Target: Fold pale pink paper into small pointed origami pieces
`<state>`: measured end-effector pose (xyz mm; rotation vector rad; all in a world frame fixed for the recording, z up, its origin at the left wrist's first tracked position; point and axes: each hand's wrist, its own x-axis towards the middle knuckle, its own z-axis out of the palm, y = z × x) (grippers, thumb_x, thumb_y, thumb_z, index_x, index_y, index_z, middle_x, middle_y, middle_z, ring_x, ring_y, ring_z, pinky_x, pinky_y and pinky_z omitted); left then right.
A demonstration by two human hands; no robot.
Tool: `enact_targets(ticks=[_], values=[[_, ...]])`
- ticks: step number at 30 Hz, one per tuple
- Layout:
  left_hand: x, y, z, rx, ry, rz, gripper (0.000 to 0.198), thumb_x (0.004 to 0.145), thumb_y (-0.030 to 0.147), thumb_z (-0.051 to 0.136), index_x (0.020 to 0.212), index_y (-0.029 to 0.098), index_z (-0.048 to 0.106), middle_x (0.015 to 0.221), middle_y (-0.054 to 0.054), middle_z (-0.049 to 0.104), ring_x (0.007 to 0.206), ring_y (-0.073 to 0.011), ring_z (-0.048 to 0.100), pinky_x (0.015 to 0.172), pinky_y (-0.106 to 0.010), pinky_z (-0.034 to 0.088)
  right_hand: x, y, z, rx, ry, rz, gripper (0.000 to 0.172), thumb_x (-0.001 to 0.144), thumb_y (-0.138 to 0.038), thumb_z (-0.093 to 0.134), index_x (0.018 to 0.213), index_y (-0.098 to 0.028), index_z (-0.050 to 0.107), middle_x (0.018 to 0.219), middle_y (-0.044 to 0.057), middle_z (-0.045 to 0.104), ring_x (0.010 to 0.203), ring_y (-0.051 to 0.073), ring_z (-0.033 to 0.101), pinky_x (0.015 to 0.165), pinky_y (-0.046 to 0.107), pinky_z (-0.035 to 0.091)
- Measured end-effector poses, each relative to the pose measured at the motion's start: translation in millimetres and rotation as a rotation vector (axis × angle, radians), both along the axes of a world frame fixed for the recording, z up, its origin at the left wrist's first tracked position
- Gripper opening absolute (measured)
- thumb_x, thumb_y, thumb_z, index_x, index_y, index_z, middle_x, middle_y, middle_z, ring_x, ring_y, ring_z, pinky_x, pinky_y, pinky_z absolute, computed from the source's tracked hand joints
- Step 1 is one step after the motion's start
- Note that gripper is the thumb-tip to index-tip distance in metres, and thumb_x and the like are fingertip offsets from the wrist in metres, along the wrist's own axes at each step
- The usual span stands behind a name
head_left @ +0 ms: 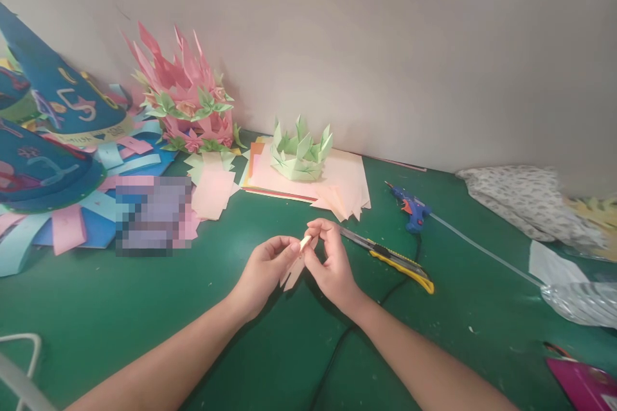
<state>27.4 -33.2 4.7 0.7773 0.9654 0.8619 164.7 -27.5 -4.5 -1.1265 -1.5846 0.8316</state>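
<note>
Between both hands is a small piece of pale peach paper [295, 275], folded, with two pointed strips hanging below the fingers. My left hand [270, 265] pinches it from the left, thumb and forefinger together. From the other side my right hand [331, 263] grips it, fingers curled round the top; they hide part of the folds. Close to the right hand lies a yellow box cutter [402, 264] with its blade toward the fingers. Behind the hands a green folded-paper crown [301, 153] stands on a stack of coloured paper [357, 173].
A blue glue gun [412, 209] lies at the right, its cord running under my right arm. Pink paper crowns [187, 96] and blue cone hats [62, 90] stand at the left. Loose paper squares [214, 189] lie near them. A plastic bottle [581, 302] rests far right.
</note>
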Motion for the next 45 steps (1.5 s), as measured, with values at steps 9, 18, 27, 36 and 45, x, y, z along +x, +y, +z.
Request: enact_targets(ticks=[9,18,27,36,45], values=[[1,1,4.0,0.033,0.025,-0.014,0.03,0.072,0.041,0.064,0.087,0.017,0.057,0.073,0.001,0.059,0.058,-0.0072,0.048,0.052,-0.017,0.035,2,2,-1.6,0.056,-0.002,0.023,0.027,0.076,-0.011,0.052,0.098,-0.022,0.041,0.085,0.001,0.047,0.081,0.015,0.051,0.078,0.033,0.044],[1,2,6.0,0.02,0.108,0.01,0.03,0.075,0.044,0.059,0.084,0.016,0.056,0.073,0.002,0.054,0.06,-0.0061,0.044,0.054,-0.015,0.034,0,2,0.1,0.073,-0.015,0.035,0.032,0.077,-0.01,0.05,0.104,-0.023,0.04,0.081,0.0,0.05,0.079,0.014,0.053,0.083,0.035,0.043],[1,2,6.2,0.009,0.066,-0.019,0.029,0.076,0.043,0.058,0.079,0.016,0.052,0.064,0.004,0.049,0.053,-0.0053,0.038,0.048,-0.016,0.029,-1,3,-4.1,0.048,0.024,-0.004,0.04,0.075,-0.011,0.053,0.111,-0.024,0.04,0.098,0.004,0.049,0.092,0.017,0.05,0.086,0.037,0.043],[2,2,7.5,0.028,0.016,0.015,0.028,0.075,0.042,0.059,0.077,0.017,0.049,0.068,0.003,0.052,0.063,-0.0079,0.046,0.057,-0.017,0.034,2,5,0.2,-0.258,0.275,0.207,0.039,0.082,-0.024,0.051,0.117,-0.027,0.033,0.084,-0.001,0.049,0.063,0.01,0.049,0.059,0.026,0.049],[3,3,-6.0,0.235,0.113,0.017,0.024,0.073,0.037,0.062,0.083,0.019,0.049,0.079,0.001,0.056,0.072,-0.0114,0.054,0.065,-0.022,0.041,7,5,3.4,-0.113,-0.027,0.152,0.007,0.081,-0.027,0.055,0.085,-0.021,0.058,0.08,0.001,0.056,0.075,0.014,0.053,0.071,0.029,0.045]])
